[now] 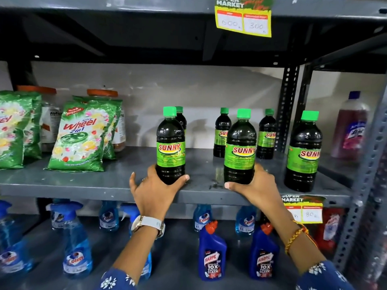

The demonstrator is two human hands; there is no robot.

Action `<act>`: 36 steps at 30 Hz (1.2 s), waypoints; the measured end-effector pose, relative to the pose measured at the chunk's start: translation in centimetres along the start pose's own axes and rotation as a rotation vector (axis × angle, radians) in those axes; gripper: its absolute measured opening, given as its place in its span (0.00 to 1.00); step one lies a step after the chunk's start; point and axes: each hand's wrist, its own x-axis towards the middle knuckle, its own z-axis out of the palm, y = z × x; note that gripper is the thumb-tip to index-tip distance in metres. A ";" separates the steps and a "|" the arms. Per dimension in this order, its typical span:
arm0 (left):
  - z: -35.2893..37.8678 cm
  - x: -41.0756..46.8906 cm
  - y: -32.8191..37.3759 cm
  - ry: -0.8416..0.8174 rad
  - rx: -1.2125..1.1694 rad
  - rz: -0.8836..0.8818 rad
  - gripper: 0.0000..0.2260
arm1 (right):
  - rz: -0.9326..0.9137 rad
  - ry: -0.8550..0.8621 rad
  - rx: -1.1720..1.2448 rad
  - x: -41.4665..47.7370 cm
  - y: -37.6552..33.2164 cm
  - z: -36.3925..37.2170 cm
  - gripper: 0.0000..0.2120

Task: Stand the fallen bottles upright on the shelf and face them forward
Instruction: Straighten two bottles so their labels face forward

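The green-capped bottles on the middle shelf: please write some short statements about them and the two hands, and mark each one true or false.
1. The left hand has its grip around the base of an upright bottle. True.
2. The right hand is empty. False: it holds the base of the second front bottle.
3. The front right bottle is lying on its side. False: it stands upright on the shelf, untouched.
4. The two held bottles show their labels to the front. True.
5. The detergent bags are to the right of the bottles. False: they are to the left.
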 end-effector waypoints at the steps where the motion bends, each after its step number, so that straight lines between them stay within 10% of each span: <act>1: -0.1 -0.1 0.0 -0.007 0.001 0.002 0.38 | 0.002 -0.006 0.005 0.0 0.0 0.0 0.35; 7: -0.2 -0.4 0.2 0.018 -0.079 0.010 0.51 | -0.021 -0.086 0.138 -1.0 0.1 -1.5 0.43; 14: 1.5 -5.3 5.6 0.194 -0.372 0.326 0.37 | -0.158 0.655 0.488 -2.0 4.7 -9.5 0.29; 22: 5.0 -5.2 12.5 -0.105 -0.133 0.167 0.46 | 0.057 -0.054 0.377 2.1 10.0 -12.5 0.41; 28: 6.1 -5.3 12.6 -0.040 -0.004 0.200 0.39 | -0.041 -0.088 0.132 2.5 10.5 -12.3 0.22; 36: 6.0 -5.4 12.7 -0.056 -0.032 0.190 0.35 | -0.039 -0.116 0.097 2.5 10.6 -12.4 0.25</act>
